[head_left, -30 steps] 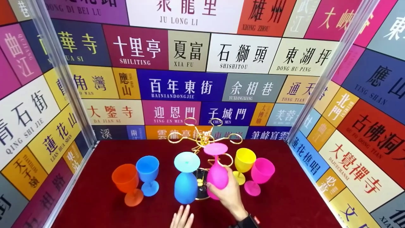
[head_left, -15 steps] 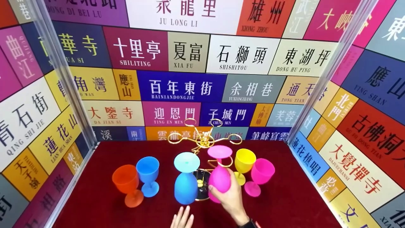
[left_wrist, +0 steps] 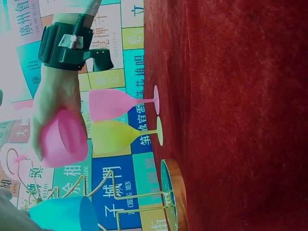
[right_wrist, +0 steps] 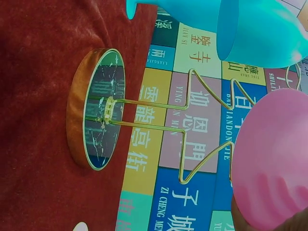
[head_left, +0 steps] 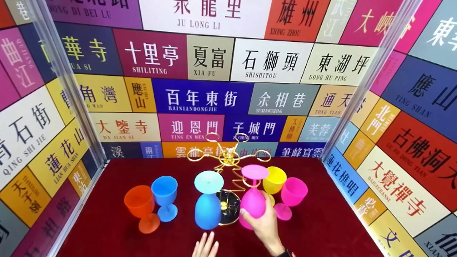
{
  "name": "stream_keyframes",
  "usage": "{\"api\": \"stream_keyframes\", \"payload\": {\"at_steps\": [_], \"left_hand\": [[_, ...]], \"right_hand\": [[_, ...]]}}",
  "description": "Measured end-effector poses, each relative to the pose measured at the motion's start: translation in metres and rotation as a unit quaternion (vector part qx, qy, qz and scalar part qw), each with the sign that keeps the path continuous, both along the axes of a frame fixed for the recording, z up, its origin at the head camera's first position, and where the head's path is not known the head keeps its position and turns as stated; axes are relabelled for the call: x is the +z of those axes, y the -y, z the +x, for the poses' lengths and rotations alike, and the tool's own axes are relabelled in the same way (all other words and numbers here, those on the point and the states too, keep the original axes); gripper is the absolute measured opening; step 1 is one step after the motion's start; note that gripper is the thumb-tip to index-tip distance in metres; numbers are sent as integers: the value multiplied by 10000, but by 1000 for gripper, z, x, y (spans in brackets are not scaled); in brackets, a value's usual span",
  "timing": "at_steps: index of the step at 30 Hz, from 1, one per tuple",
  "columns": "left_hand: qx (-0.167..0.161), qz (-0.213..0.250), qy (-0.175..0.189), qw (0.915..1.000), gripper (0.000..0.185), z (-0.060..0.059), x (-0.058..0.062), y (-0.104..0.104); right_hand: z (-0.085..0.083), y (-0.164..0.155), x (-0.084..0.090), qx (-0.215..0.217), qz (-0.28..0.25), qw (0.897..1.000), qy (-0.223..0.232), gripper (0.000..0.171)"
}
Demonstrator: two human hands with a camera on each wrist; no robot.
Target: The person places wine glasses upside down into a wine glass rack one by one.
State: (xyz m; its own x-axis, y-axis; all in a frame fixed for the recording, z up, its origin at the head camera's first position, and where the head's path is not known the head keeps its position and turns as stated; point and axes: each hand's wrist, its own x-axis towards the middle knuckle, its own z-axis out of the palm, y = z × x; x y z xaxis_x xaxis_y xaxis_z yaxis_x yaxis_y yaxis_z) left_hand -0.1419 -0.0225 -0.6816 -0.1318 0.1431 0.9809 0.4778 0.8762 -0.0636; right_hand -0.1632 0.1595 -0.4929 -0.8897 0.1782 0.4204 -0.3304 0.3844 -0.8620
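The right hand [head_left: 266, 223] had its grip wrapped round the bowl of an upside-down pink goblet [head_left: 252, 200], held off the red surface [head_left: 321, 228] with its stem by a loop of the gold rack [head_left: 228, 160]. A blue goblet [head_left: 208, 208] hung inverted just beside it. The left hand [head_left: 205, 246] lay released, fingers straight, near the rack's base [right_wrist: 96, 110]. Yellow [head_left: 274, 180] and pink [head_left: 292, 194] goblets stood behind.

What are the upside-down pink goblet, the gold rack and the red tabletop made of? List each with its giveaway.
Upside-down pink goblet: probably matte plastic or silicone; opaque, uniform colour, no glassy glare.
Gold wire rack: looks like thin bent metal wire, shiny gold finish, on a round dark base with a marbled look.
Red tabletop: seemingly velvet or felt; fuzzy, napped texture.
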Motion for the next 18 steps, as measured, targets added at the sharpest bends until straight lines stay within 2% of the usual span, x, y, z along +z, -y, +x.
{"api": "stream_keyframes", "payload": {"at_steps": [5, 12, 15, 18], "left_hand": [[22, -63, 62, 10000, 48, -4, -11, 1], [17, 20, 123, 9999, 48, 4, 10, 0], [-59, 18, 246, 9997, 47, 5, 7, 0], [-132, -50, 606, 9981, 48, 7, 0, 2]], "right_hand": [[4, -1, 0, -58, -8, 10000, 26, 78], [8, -2, 0, -47, -132, 9999, -11, 78], [10, -2, -1, -78, -143, 9999, -13, 79], [11, -2, -2, -85, -156, 9998, -32, 79]]}}
